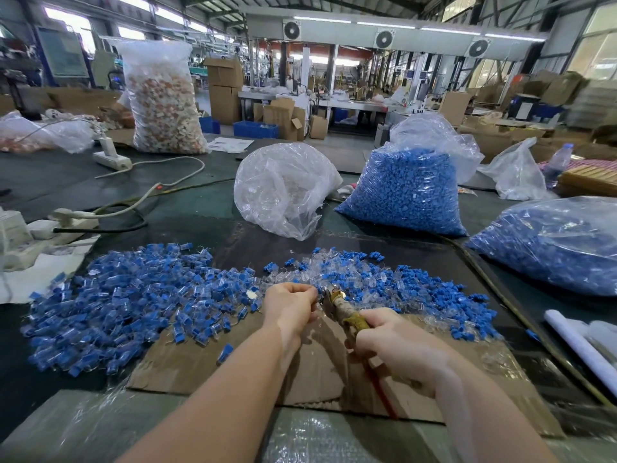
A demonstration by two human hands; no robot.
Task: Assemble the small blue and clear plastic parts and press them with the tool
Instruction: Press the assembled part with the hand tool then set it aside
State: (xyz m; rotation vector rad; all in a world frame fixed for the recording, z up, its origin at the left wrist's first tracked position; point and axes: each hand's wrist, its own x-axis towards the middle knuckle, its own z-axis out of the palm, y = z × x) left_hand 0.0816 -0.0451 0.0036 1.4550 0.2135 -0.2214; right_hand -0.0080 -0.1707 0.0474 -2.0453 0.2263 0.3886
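Both hands meet over the cardboard sheet [233,362] on the counter [187,212]. The left hand [289,307] pinches something tiny at its fingertips, too small to make out, likely a paired blue and clear piece, right at the nose of the tool [337,304]. The right hand [397,345] has its grip clenched round the handles. Best now: seat the piece square in the nose, fingertips clear, then one firm squeeze. Loose parts [384,282] lie just beyond, finished-looking ones [117,305] heaped left.
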